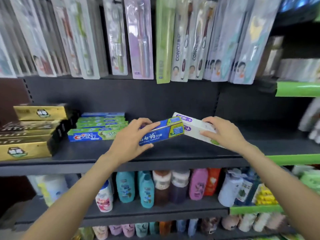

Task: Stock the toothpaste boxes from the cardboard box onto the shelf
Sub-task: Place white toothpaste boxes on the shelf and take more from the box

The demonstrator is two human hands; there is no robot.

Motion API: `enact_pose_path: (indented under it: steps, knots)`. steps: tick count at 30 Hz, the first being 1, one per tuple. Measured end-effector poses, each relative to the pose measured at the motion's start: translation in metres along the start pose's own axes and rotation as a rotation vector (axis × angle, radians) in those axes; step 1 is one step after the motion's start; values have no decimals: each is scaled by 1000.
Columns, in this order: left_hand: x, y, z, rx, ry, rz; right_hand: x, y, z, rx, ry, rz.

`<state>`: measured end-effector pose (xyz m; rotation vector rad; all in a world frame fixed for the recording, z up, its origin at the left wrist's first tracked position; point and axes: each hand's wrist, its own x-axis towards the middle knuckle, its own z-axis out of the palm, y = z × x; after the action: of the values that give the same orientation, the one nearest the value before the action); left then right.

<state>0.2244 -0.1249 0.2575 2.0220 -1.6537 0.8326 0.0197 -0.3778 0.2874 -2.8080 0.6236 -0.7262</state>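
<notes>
Dark shop shelving fills our view, with packaged toothbrushes [142, 38] hanging above and shampoo bottles [147, 187] on the tier below. Our left hand [133, 135] grips a blue toothpaste box [164, 130], fingers [147, 121] curled over its top edge and thumb under it. Our right hand [223, 132] holds a white toothpaste box [194, 127] the same way. Both boxes hover tilted just above the middle shelf [155, 153], their far ends touching or overlapping. To the left lie stacked green-and-blue Crest boxes [100, 125] and gold boxes [31, 132]. The cardboard box is out of sight. We judge that we are mid-placement: next, each box needs levelling, setting flat on the bare shelf beside the Crest stack, then releasing.
</notes>
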Motion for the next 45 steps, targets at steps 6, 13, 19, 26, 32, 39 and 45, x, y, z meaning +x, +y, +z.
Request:
enact_pose_path:
  steps: [6, 13, 19, 26, 32, 39, 45]
  knots:
    - [47, -6, 67, 23, -153, -76, 61, 42, 36, -49, -107, 49]
    - [87, -23, 116, 176, -378, -206, 81, 84, 54, -137, -81, 51]
    - [98, -48, 142, 125, -232, -394, 87, 118, 56, -73, -181, 4]
    - [113, -70, 155, 83, -285, -474, 103, 113, 52, -111, -168, -166]
    - [116, -73, 162, 118, -235, -480, 148, 101, 62, -296, -115, -219]
    - [127, -82, 172, 341, -265, -571, 170, 98, 101, -312, -142, -101]
    - [131, -83, 177, 243, -226, -647, 188, 87, 127, -474, 27, -84]
